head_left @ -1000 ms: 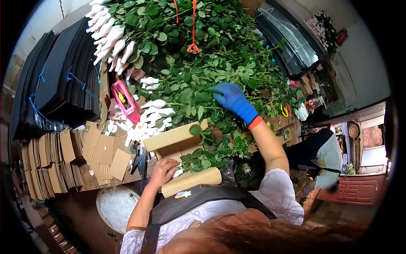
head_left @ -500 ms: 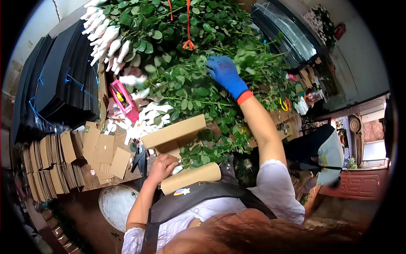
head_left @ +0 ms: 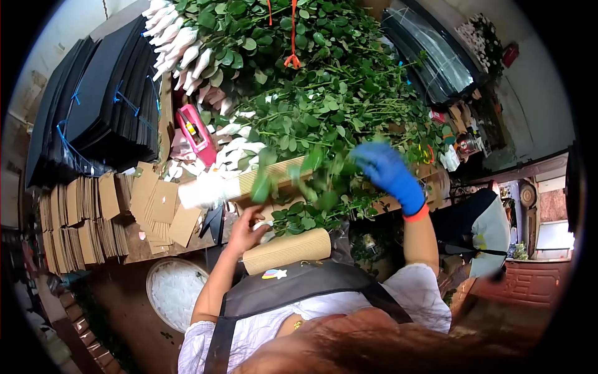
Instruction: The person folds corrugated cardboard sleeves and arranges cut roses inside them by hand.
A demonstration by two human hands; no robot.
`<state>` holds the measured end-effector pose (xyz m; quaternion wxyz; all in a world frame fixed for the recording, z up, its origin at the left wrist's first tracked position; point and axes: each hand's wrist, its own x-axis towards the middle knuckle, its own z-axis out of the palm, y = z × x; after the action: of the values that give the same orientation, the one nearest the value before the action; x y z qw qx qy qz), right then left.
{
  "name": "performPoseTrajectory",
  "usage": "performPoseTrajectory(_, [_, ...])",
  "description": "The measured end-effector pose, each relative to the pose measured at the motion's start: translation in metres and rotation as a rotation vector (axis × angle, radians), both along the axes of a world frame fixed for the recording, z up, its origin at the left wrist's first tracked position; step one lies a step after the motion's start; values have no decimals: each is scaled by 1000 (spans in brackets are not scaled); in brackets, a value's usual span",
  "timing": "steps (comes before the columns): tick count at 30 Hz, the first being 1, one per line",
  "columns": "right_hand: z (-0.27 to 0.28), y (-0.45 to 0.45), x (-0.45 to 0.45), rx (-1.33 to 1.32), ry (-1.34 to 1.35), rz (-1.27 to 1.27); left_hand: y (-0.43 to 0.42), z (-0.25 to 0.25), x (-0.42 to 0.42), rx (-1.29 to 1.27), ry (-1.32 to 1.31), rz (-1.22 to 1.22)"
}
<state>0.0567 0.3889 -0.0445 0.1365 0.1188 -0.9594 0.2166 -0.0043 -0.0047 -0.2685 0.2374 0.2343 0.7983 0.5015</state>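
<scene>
A worker's blue-gloved right hand (head_left: 381,167), toward 2 o'clock, appears to carry a leafy stem (head_left: 261,182), fingers seemingly curled around it, though blur hides the exact grip; the stem's white sleeve (head_left: 208,191) points to 9 o'clock, over corrugated cardboard (head_left: 288,250). The bare left hand (head_left: 246,234), toward 8 o'clock, rests with fingers loosely parted at the cardboard's edge. The step in hand looks like bringing the stem to the cardboard; setting it down would call for gentle, level lowering. A shooting-star emblem (head_left: 275,274) decorates the dark apron (head_left: 311,292); no brand or writing is legible
</scene>
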Motion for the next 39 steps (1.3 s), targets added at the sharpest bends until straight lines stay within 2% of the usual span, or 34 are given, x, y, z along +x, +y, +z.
performPoseTrajectory(1, [-28,7,11,21,-111,24,1,-8,2,-15,-132,52])
performPoseTrajectory(2, [-50,8,22,143,-179,6,5,12,-2,-152,-299,22])
performPoseTrajectory(3, [-70,9,32,263,-247,-13,4,11,-1,99,-56,27])
performPoseTrajectory(5, [-121,13,40,523,-479,-81,7,12,0,272,-224,73])
performPoseTrajectory(6, [-135,14,41,649,-596,-116,3,18,-2,-1,-133,59])
performPoseTrajectory(7, [-139,11,38,665,-666,-111,6,15,0,168,-80,87])
performPoseTrajectory(9, [-146,7,28,690,-802,-93,3,15,-5,126,-6,-5])
performPoseTrajectory(10, [-144,15,27,692,-737,-37,-1,1,-7,134,74,-51])
performPoseTrajectory(13, [-65,-1,-32,382,-794,-335,4,25,-2,18,49,20])
performPoseTrajectory(15, [-55,1,-74,110,-307,-473,6,31,0,17,47,13])
performPoseTrajectory(17, [-96,20,-133,195,386,-330,7,31,0,35,114,-25])
performPoseTrajectory(19, [-139,53,-177,432,434,-271,4,29,-3,63,257,-86])
performPoseTrajectory(20, [-140,49,-187,543,458,-239,3,30,-2,41,224,-100])
performPoseTrajectory(21, [-139,50,-192,469,266,-331,2,31,0,36,242,-101])
performPoseTrajectory(23, [-80,38,-195,327,-127,-492,1,38,-1,10,255,-111])
performPoseTrajectory(25, [-50,37,-169,180,612,-293,2,34,-5,-56,437,-149])
performPoseTrajectory(27, [9,16,-124,246,642,-227,6,26,-9,-73,530,-122])
performPoseTrajectory(30, [31,3,-55,217,542,-129,9,19,-13,-27,455,-112])
performPoseTrajectory(31, [30,-3,-33,112,392,-81,10,15,-13,-16,437,-91])
performPoseTrajectory(32, [24,-6,-15,6,243,-33,10,29,-11,-122,165,-77])
performPoseTrajectory(34, [-25,-3,17,-137,38,-34,4,-2,-3,-86,263,49])
performPoseTrajectory(35, [-33,-5,24,-61,-17,-10,5,3,-4,-9,290,67])
performPoseTrajectory(36, [-58,0,33,35,-93,-70,3,-7,-3,-32,172,60])
performPoseTrajectory(37, [-88,6,42,129,-171,-131,3,-7,-4,65,123,56])
performPoseTrajectory(39, [-134,8,45,148,-306,-219,9,-9,-1,117,194,125])
